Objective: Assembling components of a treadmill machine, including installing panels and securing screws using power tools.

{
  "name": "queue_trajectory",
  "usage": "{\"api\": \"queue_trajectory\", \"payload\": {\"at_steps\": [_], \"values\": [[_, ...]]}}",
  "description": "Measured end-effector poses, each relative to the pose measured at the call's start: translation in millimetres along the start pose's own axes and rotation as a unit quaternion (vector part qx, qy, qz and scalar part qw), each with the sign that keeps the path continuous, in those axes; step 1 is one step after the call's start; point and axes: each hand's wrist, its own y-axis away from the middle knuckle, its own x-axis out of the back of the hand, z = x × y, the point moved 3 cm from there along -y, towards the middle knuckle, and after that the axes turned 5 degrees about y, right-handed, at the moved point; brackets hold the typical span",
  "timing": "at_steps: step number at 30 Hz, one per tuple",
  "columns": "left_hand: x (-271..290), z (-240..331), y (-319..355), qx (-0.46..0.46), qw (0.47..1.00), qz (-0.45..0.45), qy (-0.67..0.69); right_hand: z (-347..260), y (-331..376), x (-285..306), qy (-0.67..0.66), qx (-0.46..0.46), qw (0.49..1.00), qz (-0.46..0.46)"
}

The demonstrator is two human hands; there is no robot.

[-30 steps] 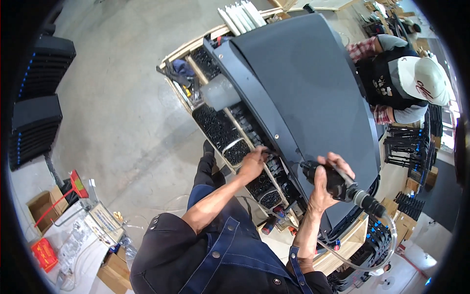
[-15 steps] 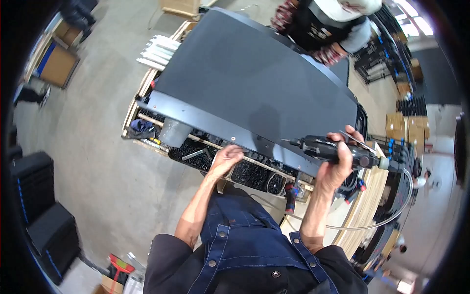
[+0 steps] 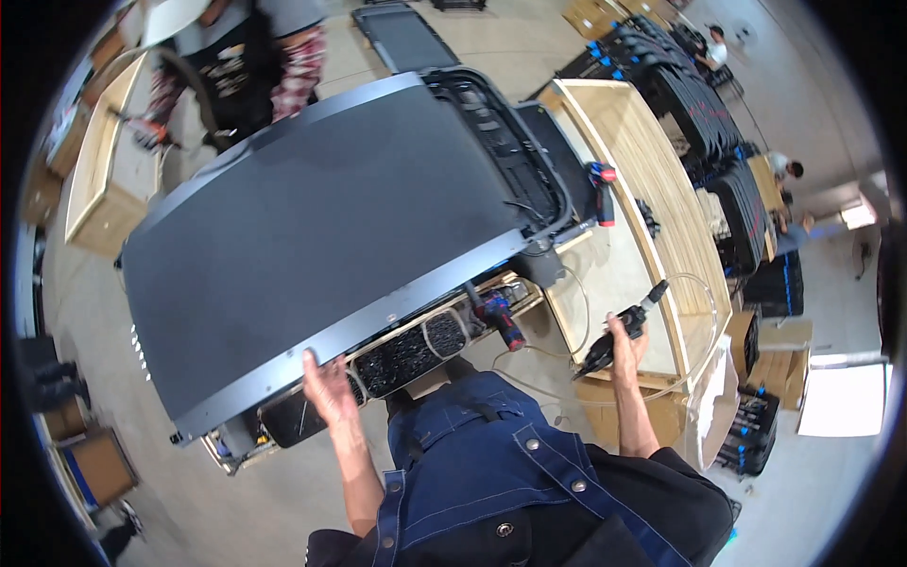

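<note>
My right hand [image 3: 627,352] is wrapped round a black air screwdriver [image 3: 597,357] with a clear hose at its end. It hangs over the pale wooden bench at the right, apart from the treadmill. My left hand [image 3: 328,389] is open, its fingers at the front edge of the grey side rail [image 3: 387,319]; whether they touch it I cannot tell. The rail runs along the near side of the black treadmill deck [image 3: 312,217]. Just below the rail sit trays of black screws [image 3: 402,357].
A red-and-black cordless driver [image 3: 501,319] hangs by the trays, and another cordless driver [image 3: 603,194] lies at the bench's far end. A co-worker [image 3: 231,71] stands across the deck, a hand near an orange-and-black power tool [image 3: 149,132]. The clear hose [image 3: 713,321] loops over the bench.
My view has turned, shifting the deck leftward. My right hand has drawn the screwdriver away from above the rail to over the bench. My left hand has opened and sits farther left along the rail.
</note>
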Motion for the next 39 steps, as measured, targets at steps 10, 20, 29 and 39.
{"api": "queue_trajectory", "payload": {"at_steps": [10,20,29,39], "values": [[-16,0,-3,-0.099,0.979,0.168,-0.057,149,-253,-22,0.17,0.081,0.972,-0.142],[-18,7,0,-0.041,0.992,0.119,-0.002,246,-347,-129,0.238,-0.019,0.961,-0.14],[-15,2,-2,-0.11,0.991,0.072,-0.024,108,-220,-37,-0.057,-0.152,0.922,-0.351],[-12,3,26,-0.075,0.977,0.128,-0.153,337,-190,-173,0.147,0.01,0.961,-0.234]]}}
